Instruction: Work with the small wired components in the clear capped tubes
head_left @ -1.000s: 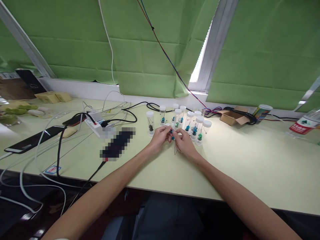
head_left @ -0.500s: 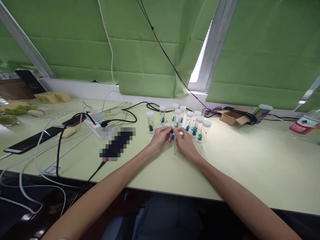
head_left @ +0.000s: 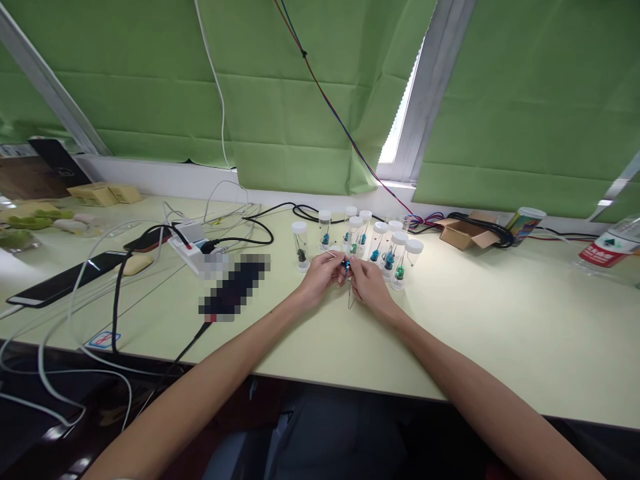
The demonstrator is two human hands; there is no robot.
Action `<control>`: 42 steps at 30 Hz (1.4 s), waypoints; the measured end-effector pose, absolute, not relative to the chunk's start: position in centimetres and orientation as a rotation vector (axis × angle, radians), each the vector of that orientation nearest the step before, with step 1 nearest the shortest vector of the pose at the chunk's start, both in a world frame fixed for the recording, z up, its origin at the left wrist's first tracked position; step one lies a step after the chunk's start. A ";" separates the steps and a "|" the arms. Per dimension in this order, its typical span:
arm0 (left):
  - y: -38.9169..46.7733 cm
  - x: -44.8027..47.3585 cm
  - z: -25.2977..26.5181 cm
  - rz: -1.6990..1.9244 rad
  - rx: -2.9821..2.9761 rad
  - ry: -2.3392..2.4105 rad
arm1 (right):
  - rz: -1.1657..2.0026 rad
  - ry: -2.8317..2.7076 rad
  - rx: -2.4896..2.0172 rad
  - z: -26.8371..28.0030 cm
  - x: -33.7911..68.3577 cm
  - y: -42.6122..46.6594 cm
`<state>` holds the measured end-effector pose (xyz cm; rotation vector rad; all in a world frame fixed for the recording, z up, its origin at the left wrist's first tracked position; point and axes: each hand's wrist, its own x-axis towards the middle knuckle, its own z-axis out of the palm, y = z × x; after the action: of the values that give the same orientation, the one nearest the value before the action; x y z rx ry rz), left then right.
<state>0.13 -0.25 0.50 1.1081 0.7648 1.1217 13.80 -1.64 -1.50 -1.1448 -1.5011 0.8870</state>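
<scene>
Over the table, my left hand [head_left: 321, 277] and my right hand [head_left: 370, 281] meet, fingertips pinched around a small blue and black part [head_left: 347, 265]. Its exact kind is too small to tell. A thin metal wire [head_left: 351, 298] hangs below the fingers, and another thin rod [head_left: 331, 253] sticks out at the left fingertips. Just beyond my hands stand several clear tubes with white caps, holding blue, green or dark pieces on wires. One tube with a dark piece [head_left: 301, 248] is left of my left hand; a tube with a green piece [head_left: 400, 272] stands near my right hand.
A power strip [head_left: 197, 257] with cables, a phone [head_left: 65, 280] and a pixelated dark object [head_left: 235, 287] lie to the left. An open cardboard box [head_left: 466, 233], a printed can [head_left: 526, 225] and a bottle [head_left: 607, 247] are to the right. Green blinds [head_left: 300, 120] hang behind.
The small blue part between my fingertips has turned or shifted slightly. Both hands stay in nearly the same place, and the tubes have not moved.
</scene>
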 end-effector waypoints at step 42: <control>-0.1 0.1 0.2 1.121 1.112 0.773 | 0.775 -1.520 -1.192 -1.6 13.8 -1.7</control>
<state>0.10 -0.09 0.24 1.1120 0.7733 1.1208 13.80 -1.73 -1.58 -1.1921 -1.5204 0.7748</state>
